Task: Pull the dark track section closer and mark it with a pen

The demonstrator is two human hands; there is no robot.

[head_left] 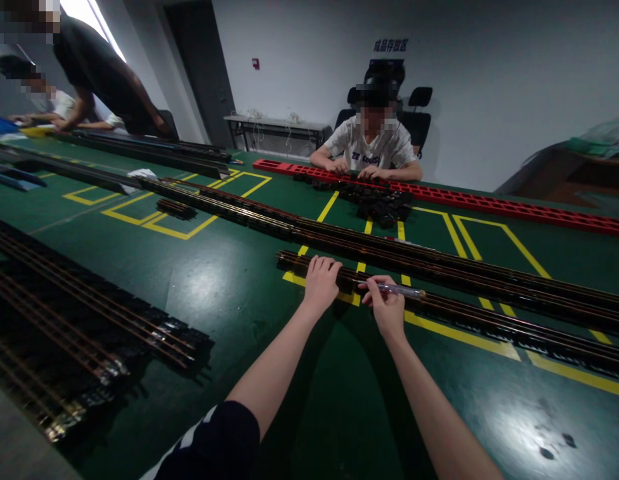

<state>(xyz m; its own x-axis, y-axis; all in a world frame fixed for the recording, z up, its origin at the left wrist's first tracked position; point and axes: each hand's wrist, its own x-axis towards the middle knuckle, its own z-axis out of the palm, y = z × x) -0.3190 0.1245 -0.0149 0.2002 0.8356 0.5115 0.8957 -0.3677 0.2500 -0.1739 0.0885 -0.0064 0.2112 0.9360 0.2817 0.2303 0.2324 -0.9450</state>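
Long black rails with copper-coloured strips lie across the green table. My left hand point(322, 283) is closed over the nearest black rail point(469, 317), close to its left end, fingers on the far side. Just right of it, my right hand point(388, 310) pinches a slim pen-like tool point(397, 289) with a clear barrel. The tool lies nearly level above the rail, its thin end pointing left toward my left hand. Whether that tip touches the rail I cannot tell. Behind both hands runs a longer row of black rails point(339, 241).
Stacked black rails point(89, 293) fill the near left of the green table point(229, 313). A short black piece point(176, 209) lies within yellow tape. Across the table a person point(372, 140) sits behind a red slotted rail point(464, 199) and black parts point(382, 202). Other people are at far left.
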